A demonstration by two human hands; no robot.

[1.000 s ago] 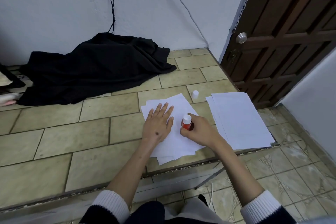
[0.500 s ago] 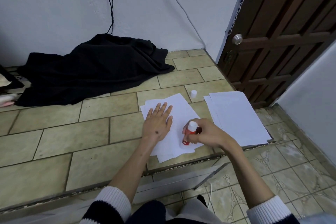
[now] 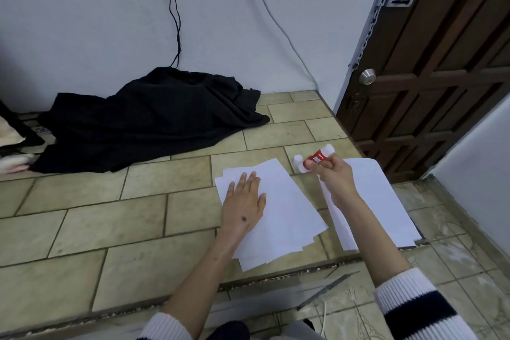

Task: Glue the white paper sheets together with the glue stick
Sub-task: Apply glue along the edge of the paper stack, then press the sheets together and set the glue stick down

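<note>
We were working on a raised ledge of tan tiles [image 3: 82, 229] set against a white wall, with a wooden door [image 3: 441, 77] at the right.

Nearest us, our left hand [image 3: 244, 205] lay flat on the fanned stack of white sheets [image 3: 287, 215], fingers straight, pressing the paper down and gripping nothing. Just beside that stack, to the right, sat the second pile of sheets [image 3: 386, 210], partly hidden under our right forearm.

Beyond both piles, our right hand [image 3: 332, 174] pinched the red glue stick [image 3: 318, 158] between thumb and fingers, holding it tilted above the tiles. A second ago that stick had been down on the pressed stack, rubbing the top sheet; half a second ago it was working near the stack's close edge. By this moment we had carried it off the paper and up toward the white cap [image 3: 298, 163], which stood on the tile between the far corners of the two piles. The stick's lower end was at or touching the cap; we could not tell which.

We judged the gluing pass on that sheet finished, so capping the stick or setting it aside seemed likely before laying on a fresh sheet.

Farthest off, a black cloth [image 3: 149, 119] lay heaped against the wall under a hanging cable [image 3: 174, 8].
</note>
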